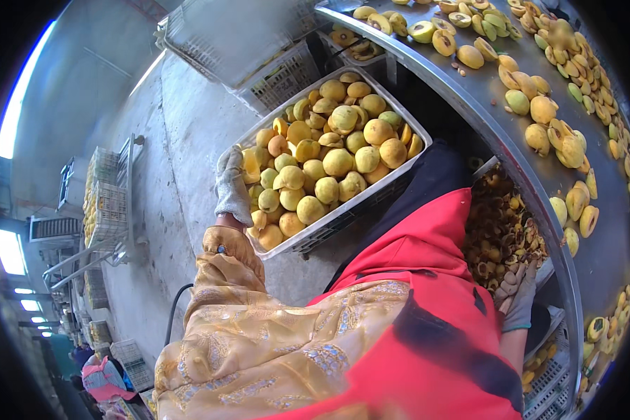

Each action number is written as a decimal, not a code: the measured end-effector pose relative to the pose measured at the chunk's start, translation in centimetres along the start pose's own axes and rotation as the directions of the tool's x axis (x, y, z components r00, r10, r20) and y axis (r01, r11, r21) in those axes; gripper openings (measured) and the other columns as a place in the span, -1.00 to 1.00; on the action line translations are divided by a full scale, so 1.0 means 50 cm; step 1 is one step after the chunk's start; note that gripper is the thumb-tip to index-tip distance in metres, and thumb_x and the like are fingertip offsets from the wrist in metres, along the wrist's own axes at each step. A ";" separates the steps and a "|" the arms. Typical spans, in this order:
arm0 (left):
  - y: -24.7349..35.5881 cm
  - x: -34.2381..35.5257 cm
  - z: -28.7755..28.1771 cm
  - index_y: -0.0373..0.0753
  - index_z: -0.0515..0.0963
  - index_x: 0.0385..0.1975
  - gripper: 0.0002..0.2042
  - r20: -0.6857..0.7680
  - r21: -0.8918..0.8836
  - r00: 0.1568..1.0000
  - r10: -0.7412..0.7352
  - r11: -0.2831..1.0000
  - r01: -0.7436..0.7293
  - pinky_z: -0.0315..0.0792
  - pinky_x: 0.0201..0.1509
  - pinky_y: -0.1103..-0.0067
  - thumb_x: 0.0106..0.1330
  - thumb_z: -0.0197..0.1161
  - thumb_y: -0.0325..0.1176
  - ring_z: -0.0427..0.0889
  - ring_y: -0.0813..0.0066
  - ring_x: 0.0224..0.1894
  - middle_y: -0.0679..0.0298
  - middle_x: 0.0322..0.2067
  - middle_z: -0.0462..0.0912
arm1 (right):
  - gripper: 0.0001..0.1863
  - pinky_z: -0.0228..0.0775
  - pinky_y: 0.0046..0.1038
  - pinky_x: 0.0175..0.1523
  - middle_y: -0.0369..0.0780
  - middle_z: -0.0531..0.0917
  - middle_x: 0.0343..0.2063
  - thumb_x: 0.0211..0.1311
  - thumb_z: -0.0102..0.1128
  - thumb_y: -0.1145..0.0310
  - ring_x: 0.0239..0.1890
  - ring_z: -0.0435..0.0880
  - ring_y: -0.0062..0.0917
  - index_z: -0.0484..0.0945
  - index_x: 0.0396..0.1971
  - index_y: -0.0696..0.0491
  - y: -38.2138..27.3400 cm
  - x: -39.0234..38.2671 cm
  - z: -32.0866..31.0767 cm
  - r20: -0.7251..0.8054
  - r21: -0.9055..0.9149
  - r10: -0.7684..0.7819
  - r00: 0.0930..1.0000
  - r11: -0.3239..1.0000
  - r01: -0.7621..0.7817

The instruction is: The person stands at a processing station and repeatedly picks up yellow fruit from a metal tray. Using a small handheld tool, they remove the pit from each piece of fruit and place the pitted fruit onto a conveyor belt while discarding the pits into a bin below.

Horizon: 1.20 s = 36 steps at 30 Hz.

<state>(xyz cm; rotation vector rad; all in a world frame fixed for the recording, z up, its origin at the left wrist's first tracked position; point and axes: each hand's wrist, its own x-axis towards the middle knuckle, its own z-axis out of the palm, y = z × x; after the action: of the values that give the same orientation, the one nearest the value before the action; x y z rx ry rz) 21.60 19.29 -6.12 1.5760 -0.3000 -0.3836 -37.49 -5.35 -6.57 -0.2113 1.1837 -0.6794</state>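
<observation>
My left hand [232, 185], in a pale work glove, is closed on the left end of a white plastic crate [404, 112]. Whole and halved yellow peaches [337, 161] fill that crate, which stands tilted in view on the floor. On the right, beside my leg, my gloved right hand [518, 294] has its fingers curled over the near edge of a second crate [544, 271]. Brownish fruit scraps and peach halves [495, 224] lie in it, under the metal table. The undersides of both hands' grips are hidden.
A metal sorting table [479, 84] with a raised rim curves along the right, strewn with halved peaches [565, 143]. More crates [280, 80] stand at the back. A trolley with loaded crates [108, 210] is at left; a person in pink [103, 378] is at lower left.
</observation>
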 end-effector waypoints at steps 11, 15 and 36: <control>0.031 -0.171 0.273 -0.27 0.42 0.10 -0.45 0.470 0.446 0.846 0.251 0.760 -0.474 0.33 0.22 0.45 0.08 0.39 -0.29 0.45 0.17 0.14 0.06 0.08 0.45 | -0.49 0.04 -0.64 -0.69 -0.47 0.20 -0.73 0.19 -0.05 -0.34 -0.78 0.17 -0.71 0.34 -0.43 -0.14 0.013 0.024 0.000 -0.099 -0.109 -0.039 0.994 0.994 0.028; 0.019 -0.166 0.309 -0.26 0.40 0.10 -0.42 0.554 0.444 0.776 0.300 0.683 -0.581 0.33 0.21 0.43 0.04 0.41 -0.29 0.44 0.20 0.13 0.08 0.08 0.42 | -0.48 0.03 -0.62 -0.68 -0.45 0.23 -0.71 0.19 -0.07 -0.35 -0.78 0.16 -0.70 0.33 -0.43 -0.14 0.014 0.026 -0.005 -0.167 -0.124 -0.042 0.985 0.992 0.021; -0.103 -0.082 0.536 -0.01 0.21 0.28 -0.43 0.613 0.764 0.778 0.139 0.147 -0.628 0.01 0.33 0.05 0.28 0.06 -0.01 0.13 -0.12 0.32 0.00 0.29 0.17 | -0.53 0.10 -0.60 -0.67 -0.44 0.29 -0.74 0.19 -0.03 -0.31 -0.78 0.27 -0.68 0.35 -0.48 -0.17 0.023 0.050 0.000 -0.303 -0.068 -0.016 0.953 0.998 -0.005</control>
<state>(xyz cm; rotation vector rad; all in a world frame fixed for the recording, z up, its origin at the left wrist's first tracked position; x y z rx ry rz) 6.37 -3.08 -11.57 2.5149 -1.5527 -0.0290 -36.53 -5.93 -9.10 -0.1709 1.5030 -0.6927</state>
